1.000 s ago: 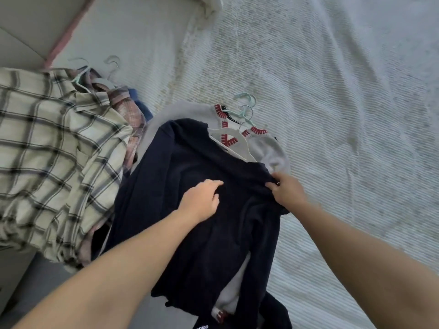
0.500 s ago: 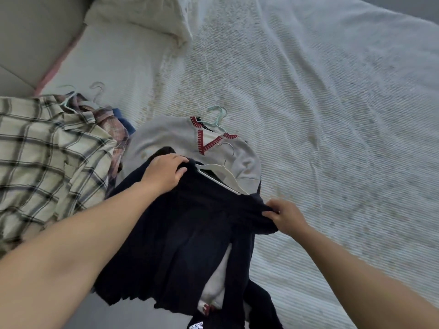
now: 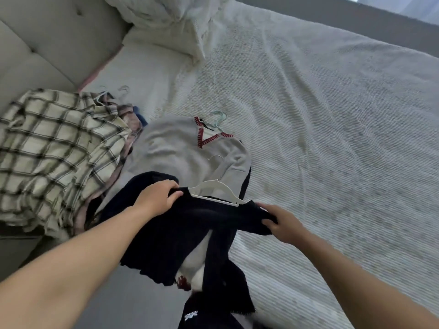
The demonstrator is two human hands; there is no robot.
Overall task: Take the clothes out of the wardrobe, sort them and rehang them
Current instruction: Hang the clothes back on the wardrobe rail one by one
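Observation:
A dark navy knit garment [image 3: 180,236] lies at the near edge of the bed, still on a white hanger [image 3: 217,192]. My left hand [image 3: 158,198] grips its left shoulder, and my right hand [image 3: 281,224] pinches its right shoulder. Under it lies a grey sweater [image 3: 175,150] with a red-trimmed V-neck on a pale green hanger [image 3: 219,118]. To the left is a pile topped by a cream plaid shirt [image 3: 52,150], with pink plaid and blue clothes beneath and hanger hooks [image 3: 114,91] sticking out.
The white ribbed bedspread [image 3: 320,127] stretches to the right and far side. A rumpled white pillow [image 3: 166,22] sits by the padded headboard [image 3: 47,39]. A dark item with a white logo [image 3: 191,315] hangs at the bed's near edge.
Both hands have pulled the navy garment toward me, off the grey sweater, uncovering its V-neck. My left hand went from lying on the navy fabric to gripping its shoulder by the hanger.

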